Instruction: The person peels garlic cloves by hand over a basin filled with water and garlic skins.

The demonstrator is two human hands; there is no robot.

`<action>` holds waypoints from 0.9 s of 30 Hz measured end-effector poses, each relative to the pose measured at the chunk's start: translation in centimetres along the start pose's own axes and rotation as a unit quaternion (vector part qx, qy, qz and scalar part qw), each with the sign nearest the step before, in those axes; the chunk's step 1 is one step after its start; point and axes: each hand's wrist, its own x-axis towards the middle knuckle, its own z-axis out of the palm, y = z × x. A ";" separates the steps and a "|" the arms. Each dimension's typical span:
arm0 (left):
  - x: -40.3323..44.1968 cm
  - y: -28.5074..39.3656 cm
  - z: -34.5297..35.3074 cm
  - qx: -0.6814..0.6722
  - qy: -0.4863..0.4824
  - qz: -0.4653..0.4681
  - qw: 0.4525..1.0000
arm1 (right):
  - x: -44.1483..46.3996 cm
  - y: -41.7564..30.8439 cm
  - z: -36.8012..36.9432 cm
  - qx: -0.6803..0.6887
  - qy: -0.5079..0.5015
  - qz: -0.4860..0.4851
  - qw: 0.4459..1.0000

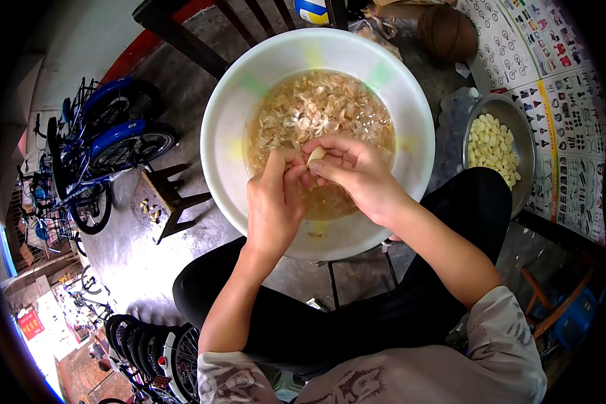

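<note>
Over a wide white plastic basin (217,128), both my hands meet around one pale garlic clove (316,155). My right hand (357,172) pinches the clove between thumb and fingers. Close against it, my left hand (276,198) has its fingers curled in at the clove's lower side; its fingertips are partly hidden. Below them, brownish water in the basin is covered with floating garlic skins (316,108). To the right, a metal bowl (528,145) holds many peeled garlic cloves (491,145).
A dark wooden chair (182,37) stands behind the basin, with a small wooden stool (168,195) to its left. Bicycles (108,135) line the left side. A basketball (447,32) and a volleyball (312,10) lie at the back. A printed sheet (565,128) covers the surface at right.
</note>
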 end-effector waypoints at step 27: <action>0.8 1.0 -1.4 0.036 -0.017 -0.204 0.978 | 0.2 -0.8 -0.7 -0.290 0.062 -0.248 0.922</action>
